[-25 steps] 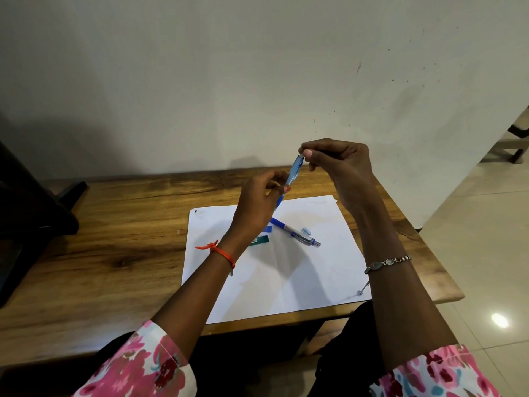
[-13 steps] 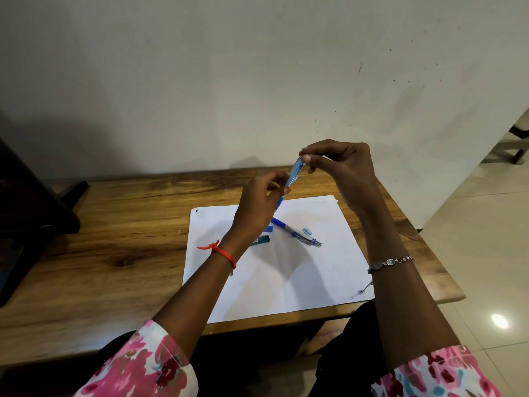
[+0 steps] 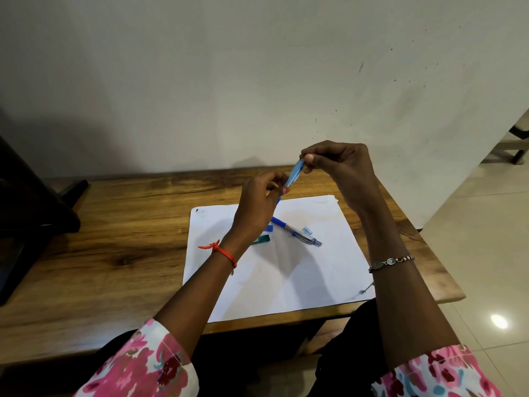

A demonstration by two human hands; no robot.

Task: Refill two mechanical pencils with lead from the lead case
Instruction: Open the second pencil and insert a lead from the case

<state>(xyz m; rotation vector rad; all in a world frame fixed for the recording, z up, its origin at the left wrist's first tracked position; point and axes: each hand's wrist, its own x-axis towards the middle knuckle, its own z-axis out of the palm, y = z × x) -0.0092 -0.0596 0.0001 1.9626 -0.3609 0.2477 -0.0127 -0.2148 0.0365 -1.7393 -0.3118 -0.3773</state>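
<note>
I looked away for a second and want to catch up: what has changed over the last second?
Almost nothing. The right hand still pinches the top end of the light blue pencil, its fingers shifted only slightly; the left hand keeps holding the lower barrel. The second pencil, small cap, green lead case and paper lie unmoved.

Plain wall [image 3: 257, 81], wooden table [image 3: 114, 239], tiled floor [image 3: 486, 224]
</note>
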